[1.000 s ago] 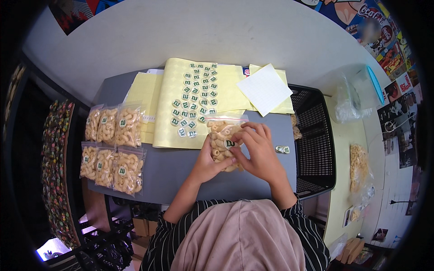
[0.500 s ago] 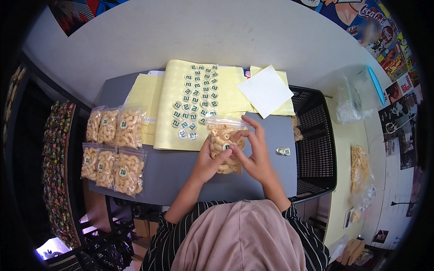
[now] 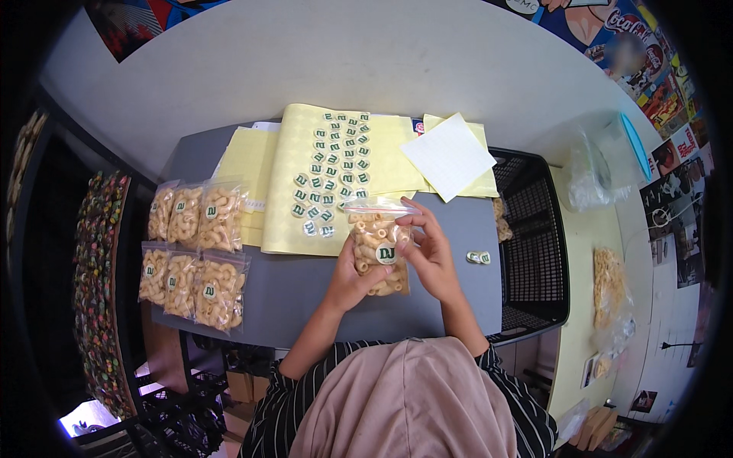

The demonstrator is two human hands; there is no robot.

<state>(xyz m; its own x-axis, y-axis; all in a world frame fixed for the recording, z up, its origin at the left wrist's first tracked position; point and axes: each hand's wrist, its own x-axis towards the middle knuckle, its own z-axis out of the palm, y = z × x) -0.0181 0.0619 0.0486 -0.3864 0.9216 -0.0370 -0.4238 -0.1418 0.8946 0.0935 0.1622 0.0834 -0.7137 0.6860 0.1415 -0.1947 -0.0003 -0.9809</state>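
Between my two hands is a clear zip bag of ring-shaped snacks (image 3: pixel 374 279), held upright over the grey table with a round white sticker (image 3: pixel 385 254) on its front. My left hand (image 3: pixel 353 269) grips the bag's left side, thumb across the lower front. On the right side, my right hand (image 3: pixel 430 252) holds the bag with its thumb beside the sticker and fingers behind the edge. Beyond the bag lies a yellow sheet (image 3: pixel 284 206) bearing many round white stickers with green print.
Several filled, stickered snack bags (image 3: pixel 217 290) lie in two rows at the table's left. Right of my hands are two small stickers (image 3: pixel 478 257) and a black plastic crate (image 3: pixel 534 294). A white paper square (image 3: pixel 449 156) rests on yellow sheets at the back.
My right thumb has moved off the sticker toward the bag's right edge, so the sticker's face now shows. Both hands still hold the bag.
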